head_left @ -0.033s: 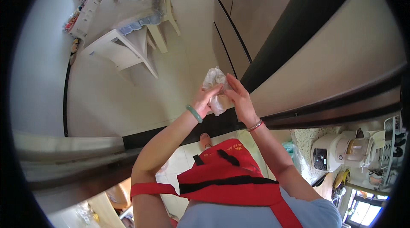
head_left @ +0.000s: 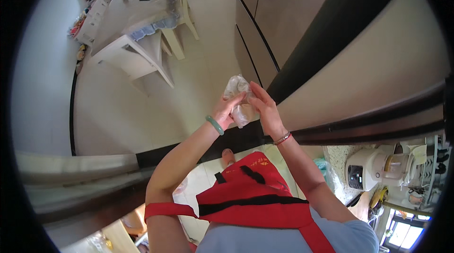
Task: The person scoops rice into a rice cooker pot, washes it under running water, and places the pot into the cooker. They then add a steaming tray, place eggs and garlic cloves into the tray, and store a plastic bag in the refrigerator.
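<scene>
Between my two hands is a whitish, crinkled plastic-wrapped bundle (head_left: 242,115); what lies inside the wrapping I cannot make out. My left hand (head_left: 228,109), below a green bangle, grips the bundle from the left with the thumb laid across its front. From the other side my right hand (head_left: 267,108) closes on its right edge, fingers bent along the plastic. Both hands are held out ahead of me, above a dark threshold strip (head_left: 236,140) in the floor.
A dining table (head_left: 137,14) with a clear cover stands far left, a white chair (head_left: 137,56) tucked against it. Tall brown cabinet doors (head_left: 288,11) and a dark door frame (head_left: 331,40) rise on the right. A white kitchen appliance (head_left: 362,170) sits on a speckled counter, lower right.
Almost nothing differs. The view has shifted very slightly; both hands keep the same hold on the wrapped bundle.
</scene>
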The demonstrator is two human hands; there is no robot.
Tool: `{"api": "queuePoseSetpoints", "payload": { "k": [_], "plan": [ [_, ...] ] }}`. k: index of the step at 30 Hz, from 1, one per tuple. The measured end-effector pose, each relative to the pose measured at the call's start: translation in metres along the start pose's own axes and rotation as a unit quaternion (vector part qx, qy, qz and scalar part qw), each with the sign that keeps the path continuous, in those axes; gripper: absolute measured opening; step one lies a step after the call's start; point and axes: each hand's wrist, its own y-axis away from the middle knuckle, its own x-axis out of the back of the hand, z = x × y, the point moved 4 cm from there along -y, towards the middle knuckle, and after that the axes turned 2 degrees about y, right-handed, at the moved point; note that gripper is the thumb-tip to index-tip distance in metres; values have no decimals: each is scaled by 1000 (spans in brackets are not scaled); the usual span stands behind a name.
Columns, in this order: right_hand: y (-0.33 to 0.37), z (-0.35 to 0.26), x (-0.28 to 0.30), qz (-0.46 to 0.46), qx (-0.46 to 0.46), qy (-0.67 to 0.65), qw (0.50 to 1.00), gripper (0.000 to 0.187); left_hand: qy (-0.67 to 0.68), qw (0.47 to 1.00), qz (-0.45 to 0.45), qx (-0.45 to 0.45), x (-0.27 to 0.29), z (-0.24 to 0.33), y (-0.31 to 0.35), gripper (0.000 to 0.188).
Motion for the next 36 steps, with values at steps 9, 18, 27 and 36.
{"api": "queuePoseSetpoints", "payload": {
  "k": [9, 18, 27, 36],
  "plan": [
    [-180, 55, 31, 138, -80, -218, 963, 37, 29, 998, -49, 31, 38, 70, -156, 38],
    [-339, 124, 89, 222, -140, -332, 906, 37, -13, 998, 15, 66, 66, 112, -337, 40],
    [-434, 165, 126, 285, -212, -379, 855, 58, -37, 988, 24, 148, 68, 135, -439, 54],
    [-481, 165, 102, 294, -124, -494, 809, 68, -86, 972, 20, 216, 76, 152, -490, 54]
  ]
}}
